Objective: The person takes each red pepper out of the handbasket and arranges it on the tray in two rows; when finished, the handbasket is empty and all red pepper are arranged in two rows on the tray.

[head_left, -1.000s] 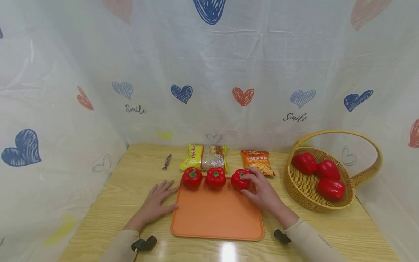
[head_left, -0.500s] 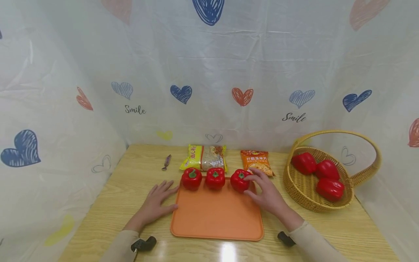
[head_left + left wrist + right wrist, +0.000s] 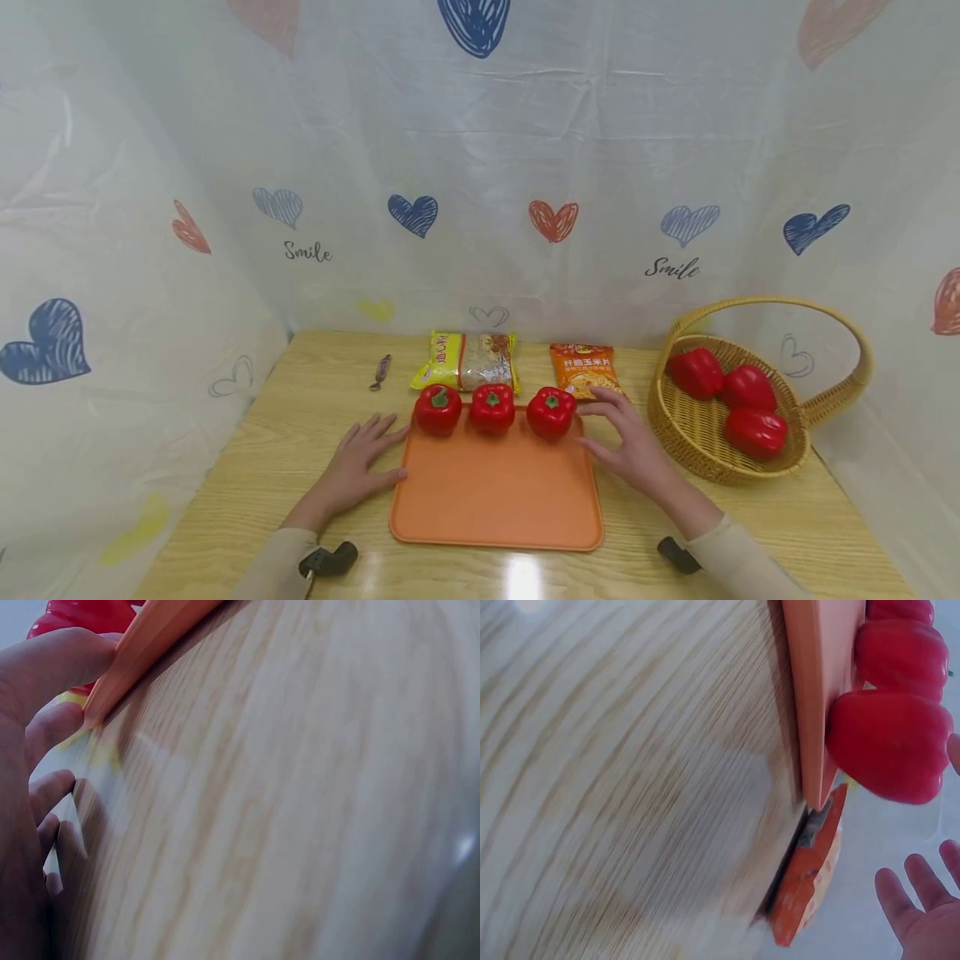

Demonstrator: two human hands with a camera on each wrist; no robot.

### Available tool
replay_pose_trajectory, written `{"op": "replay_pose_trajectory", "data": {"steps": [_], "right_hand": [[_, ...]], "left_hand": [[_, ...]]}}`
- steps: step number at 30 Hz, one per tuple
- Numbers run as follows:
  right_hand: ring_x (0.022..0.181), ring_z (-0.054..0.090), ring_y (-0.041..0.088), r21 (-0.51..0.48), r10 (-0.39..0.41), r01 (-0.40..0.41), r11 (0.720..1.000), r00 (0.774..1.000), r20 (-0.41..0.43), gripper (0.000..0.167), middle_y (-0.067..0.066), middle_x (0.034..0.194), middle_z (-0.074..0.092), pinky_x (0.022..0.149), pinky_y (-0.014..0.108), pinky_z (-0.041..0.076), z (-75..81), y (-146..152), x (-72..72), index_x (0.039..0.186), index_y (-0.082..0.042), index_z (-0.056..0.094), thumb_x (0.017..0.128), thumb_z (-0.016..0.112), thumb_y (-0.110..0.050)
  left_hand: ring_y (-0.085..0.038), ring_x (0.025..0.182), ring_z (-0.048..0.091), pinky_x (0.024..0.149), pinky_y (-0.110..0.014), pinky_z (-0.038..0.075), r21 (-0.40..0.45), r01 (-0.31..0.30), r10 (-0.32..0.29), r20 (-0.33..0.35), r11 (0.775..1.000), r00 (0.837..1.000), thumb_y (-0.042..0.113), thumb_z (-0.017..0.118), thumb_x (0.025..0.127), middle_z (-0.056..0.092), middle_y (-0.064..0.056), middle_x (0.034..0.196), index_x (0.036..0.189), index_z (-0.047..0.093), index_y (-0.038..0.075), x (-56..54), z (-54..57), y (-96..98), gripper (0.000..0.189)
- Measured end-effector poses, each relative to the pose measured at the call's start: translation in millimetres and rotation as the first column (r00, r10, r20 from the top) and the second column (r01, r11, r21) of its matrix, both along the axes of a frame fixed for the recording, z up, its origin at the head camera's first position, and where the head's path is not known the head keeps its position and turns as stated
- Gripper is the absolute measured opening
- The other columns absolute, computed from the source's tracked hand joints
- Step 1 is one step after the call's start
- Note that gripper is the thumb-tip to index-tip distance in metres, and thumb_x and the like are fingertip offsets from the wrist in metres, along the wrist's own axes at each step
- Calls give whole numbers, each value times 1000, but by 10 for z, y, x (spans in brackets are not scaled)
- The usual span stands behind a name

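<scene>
Three red bell peppers stand in a row along the far edge of an orange tray (image 3: 495, 500): a left pepper (image 3: 438, 409), a middle pepper (image 3: 492, 408) and a right pepper (image 3: 551, 412). My left hand (image 3: 358, 463) lies spread at the tray's left side, thumb and fingertip at its rim; the left wrist view shows the thumb against the rim (image 3: 142, 652). My right hand (image 3: 637, 446) hovers just right of the right pepper, fingers loosely bent and holding nothing. In the right wrist view its fingers (image 3: 922, 889) are apart from the near pepper (image 3: 889, 746).
A wicker basket (image 3: 660, 417) with a tall handle stands at the right, holding three more red peppers. Behind the tray lie a yellow food packet (image 3: 468, 361) and an orange snack bag (image 3: 583, 368). A small wrapped candy (image 3: 381, 372) lies at the back left.
My right hand has let go of the right pepper and drawn back to the right, away from it. The left hand and the peppers keep their places.
</scene>
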State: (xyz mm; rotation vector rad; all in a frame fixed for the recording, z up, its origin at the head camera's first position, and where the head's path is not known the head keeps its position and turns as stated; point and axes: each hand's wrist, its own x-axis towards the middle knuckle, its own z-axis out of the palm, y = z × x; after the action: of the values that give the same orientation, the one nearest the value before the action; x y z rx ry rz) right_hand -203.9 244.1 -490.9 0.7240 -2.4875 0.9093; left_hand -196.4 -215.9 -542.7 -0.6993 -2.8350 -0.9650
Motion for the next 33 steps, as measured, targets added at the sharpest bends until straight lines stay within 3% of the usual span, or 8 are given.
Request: {"op": "replay_pose_trajectory", "data": {"steps": [8,20,22,24,28,29,33], "right_hand": [[129,53,40,46,-77,76,996,997,3,46,16,142,54,98,62,48,22,203,64,119,-14,66,78,88,-10],[128,49,45,35,-122,119,992,990,73,46,21,141,50,97,69,45,74,511,138,122,-8,65,81,85,-6],[128,50,43,49,-137,134,990,989,62,46,20,140,51,98,63,47,86,559,153,122,-8,66,80,86,-6],[127,51,41,63,-152,149,987,988,39,47,18,140,53,106,43,47,94,611,168,122,-8,66,79,86,-6],[123,52,39,65,-165,165,984,986,-8,50,17,137,55,102,5,27,124,707,196,121,-8,65,76,87,-3],[123,52,39,63,-168,169,984,986,-18,51,17,137,55,100,0,20,136,726,204,120,-8,66,75,88,-2],[120,54,39,87,-200,203,975,979,-40,51,16,135,56,96,-2,22,196,792,241,119,-11,67,73,89,-4]], "left_hand": [[-46,149,25,120,-66,8,-2,5,-5,-5,1000,1000,46,74,90,41,-17,158,148,56,17,-3,-4,-1,67],[-46,149,25,120,-65,8,-8,1,-1,-4,1000,1000,47,74,90,41,-18,158,148,56,16,3,5,3,68],[-46,149,25,120,-65,8,-4,0,0,-3,1000,1000,46,74,90,41,-18,158,148,56,16,4,7,3,67],[-45,149,25,120,-65,8,-3,-1,1,-3,1000,1000,46,74,90,41,-18,158,148,56,16,7,9,3,67],[-45,149,25,120,-65,8,-7,-3,3,-6,1000,1000,46,74,90,41,-18,158,148,56,16,8,9,2,67],[-45,149,26,120,-65,8,-7,-3,3,-6,1000,1000,46,74,90,42,-17,158,148,56,16,9,10,3,67],[-45,149,26,119,-66,8,-2,-2,2,-5,1000,1000,45,74,90,42,-17,158,148,56,16,11,12,4,67]]}}
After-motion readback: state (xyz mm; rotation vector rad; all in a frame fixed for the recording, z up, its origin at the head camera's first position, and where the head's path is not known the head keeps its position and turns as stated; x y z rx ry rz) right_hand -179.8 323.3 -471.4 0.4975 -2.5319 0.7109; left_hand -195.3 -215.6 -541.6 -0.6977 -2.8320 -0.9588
